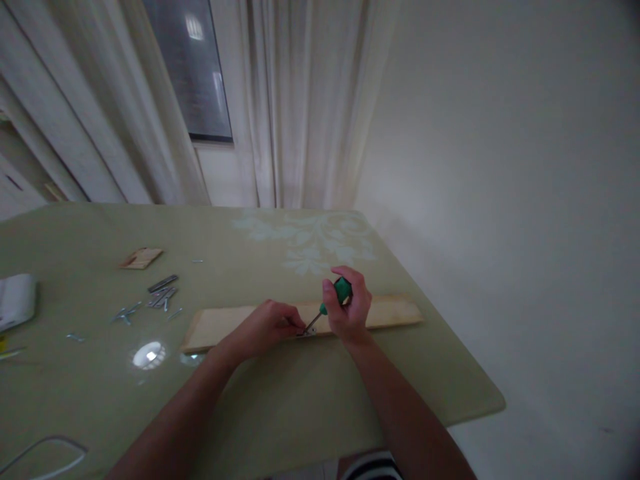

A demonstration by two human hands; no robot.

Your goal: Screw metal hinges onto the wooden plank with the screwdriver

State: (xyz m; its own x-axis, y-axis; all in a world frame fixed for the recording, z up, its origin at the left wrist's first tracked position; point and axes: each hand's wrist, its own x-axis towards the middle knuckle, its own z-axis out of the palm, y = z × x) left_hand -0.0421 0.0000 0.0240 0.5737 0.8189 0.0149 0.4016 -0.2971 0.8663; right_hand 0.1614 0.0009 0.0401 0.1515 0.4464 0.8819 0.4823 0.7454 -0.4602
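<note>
Fingers of my right hand [353, 308] are clasping a screwdriver [343, 289] slanting down-left, its tip at the wooden board's [394, 311] near edge, nearer my left hand [270, 323], whose grip I cannot tell.

Two hands [273, 323], one screwdriver [343, 289], one board [217, 323] and one wood piece [144, 258] were shown; metal parts [163, 284] at left could not be counted.

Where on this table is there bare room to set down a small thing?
Bare patches of the table: near right, between the right forearm and its right edge; and beyond the board, over the printed leaf pattern. It is crowded left of the board, with loose metal pieces, and at its middle, with the left hand and right hand.
</note>
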